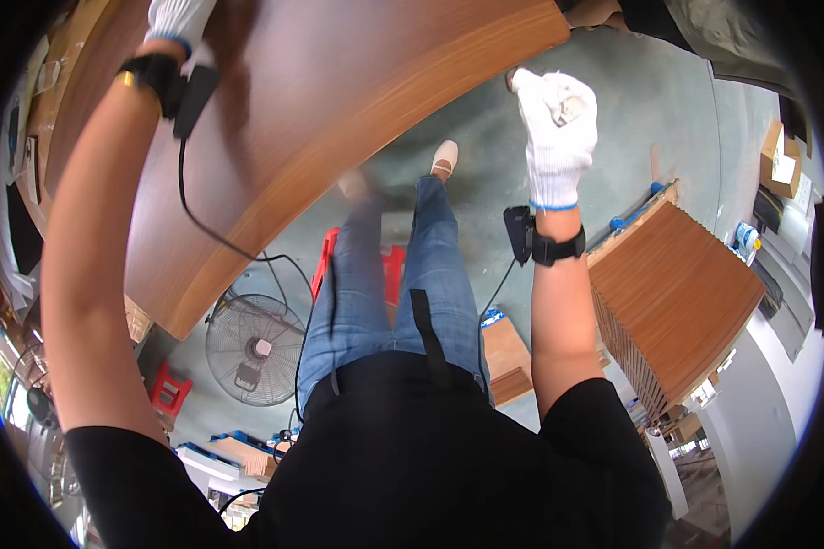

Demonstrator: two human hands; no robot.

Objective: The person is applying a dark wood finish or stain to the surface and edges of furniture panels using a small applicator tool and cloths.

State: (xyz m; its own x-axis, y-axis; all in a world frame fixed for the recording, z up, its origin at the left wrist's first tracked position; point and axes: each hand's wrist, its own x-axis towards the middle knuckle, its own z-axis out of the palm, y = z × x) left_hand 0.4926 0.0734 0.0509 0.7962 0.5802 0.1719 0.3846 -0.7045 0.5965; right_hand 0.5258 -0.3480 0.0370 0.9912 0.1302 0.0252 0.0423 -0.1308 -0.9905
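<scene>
A large brown wood-grain panel (275, 119) fills the upper left, its curved look partly due to the lens. Over its far left part reaches my left hand (178, 16) in a white knit glove; the fingers are cut off by the picture's top edge. My right hand (558, 128), also gloved in white, is raised above the floor just off the panel's right edge. Its fingers are curled closed, and a small dark bit shows at the thumb side, too small to name. Each wrist wears a black strapped device with a cable.
At the top right, another person's arm (595, 13) is by the panel's corner. A stack of brown boards (677, 293) stands on the right. A round floor fan (256, 348), a red stool (392, 270) and another red stool (169, 391) are below the panel. Cables hang near my legs.
</scene>
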